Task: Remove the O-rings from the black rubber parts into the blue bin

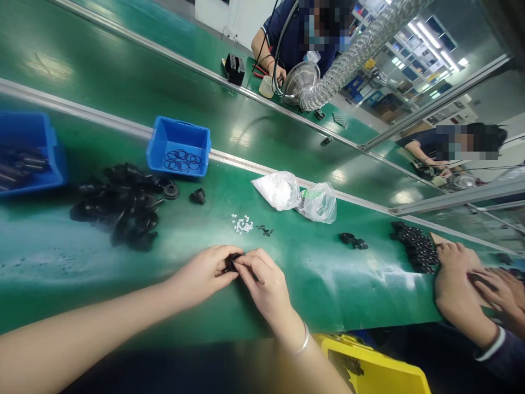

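Near the front edge of the green table, my left hand (207, 272) grips a small round black part (232, 262) between thumb and fingers. My right hand (264, 279), with a silver bangle at the wrist, pinches at the part's right side; anything else between its fingertips is too small to make out. Just beyond the hands lie small white pieces (243, 224) and tiny black pieces (266, 230). A single black fitting (197, 196) rests further left, beside a heap of black parts (131, 205).
A blue bin (179, 148) holds black rings; another blue bin (55, 150) is far left. Plastic bags (283, 190) lie beyond the pieces. A yellow bin (394, 372) is below right. Another person's hands (459, 279) work at right beside black parts (418, 249). People sit beyond.
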The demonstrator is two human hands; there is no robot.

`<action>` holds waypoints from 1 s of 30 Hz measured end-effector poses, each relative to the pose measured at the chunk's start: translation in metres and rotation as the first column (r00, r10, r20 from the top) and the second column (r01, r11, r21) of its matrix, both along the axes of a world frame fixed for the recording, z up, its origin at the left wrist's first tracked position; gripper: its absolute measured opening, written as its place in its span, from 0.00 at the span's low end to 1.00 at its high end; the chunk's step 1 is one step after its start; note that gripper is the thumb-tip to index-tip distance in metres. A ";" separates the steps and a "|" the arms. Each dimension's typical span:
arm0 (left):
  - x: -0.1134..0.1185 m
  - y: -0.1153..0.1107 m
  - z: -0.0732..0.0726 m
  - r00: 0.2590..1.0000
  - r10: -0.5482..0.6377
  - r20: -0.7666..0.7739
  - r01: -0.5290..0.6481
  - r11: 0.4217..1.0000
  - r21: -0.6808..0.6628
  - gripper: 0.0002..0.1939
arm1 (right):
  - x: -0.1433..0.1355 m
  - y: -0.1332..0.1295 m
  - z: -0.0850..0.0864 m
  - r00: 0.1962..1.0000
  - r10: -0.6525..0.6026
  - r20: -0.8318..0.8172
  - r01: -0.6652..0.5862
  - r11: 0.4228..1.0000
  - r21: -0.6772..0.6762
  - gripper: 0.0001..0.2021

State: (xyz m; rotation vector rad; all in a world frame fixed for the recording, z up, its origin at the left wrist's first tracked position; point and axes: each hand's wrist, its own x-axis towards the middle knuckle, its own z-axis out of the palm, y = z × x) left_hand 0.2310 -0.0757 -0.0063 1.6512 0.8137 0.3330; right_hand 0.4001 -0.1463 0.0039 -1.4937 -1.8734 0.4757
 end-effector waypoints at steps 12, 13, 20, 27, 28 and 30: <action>0.000 0.002 -0.004 0.999 0.042 0.017 -0.041 0.999 -0.025 0.20 | -0.002 -0.017 -0.007 0.955 0.080 0.285 -0.096 0.994 0.043 0.21; 0.000 0.002 -0.004 0.999 0.043 0.017 -0.042 0.999 -0.028 0.20 | -0.003 -0.017 -0.007 0.944 0.085 0.318 -0.104 0.994 0.044 0.21; 0.000 0.002 -0.006 0.997 0.066 0.050 -0.062 0.996 -0.068 0.20 | -0.004 -0.015 -0.005 0.933 0.076 0.352 -0.091 0.996 0.024 0.20; 0.002 0.001 -0.009 0.976 0.081 0.200 -0.041 0.979 -0.200 0.20 | 0.002 -0.021 -0.003 0.970 0.034 0.241 -0.061 0.992 0.108 0.24; 0.002 0.001 -0.009 0.977 0.080 0.196 -0.038 0.977 -0.209 0.20 | 0.001 -0.020 -0.003 0.961 0.049 0.272 -0.080 0.991 0.104 0.24; 0.002 0.001 -0.009 0.977 0.080 0.198 -0.033 0.973 -0.229 0.21 | -0.002 -0.018 -0.003 0.937 0.069 0.344 -0.107 0.990 0.094 0.22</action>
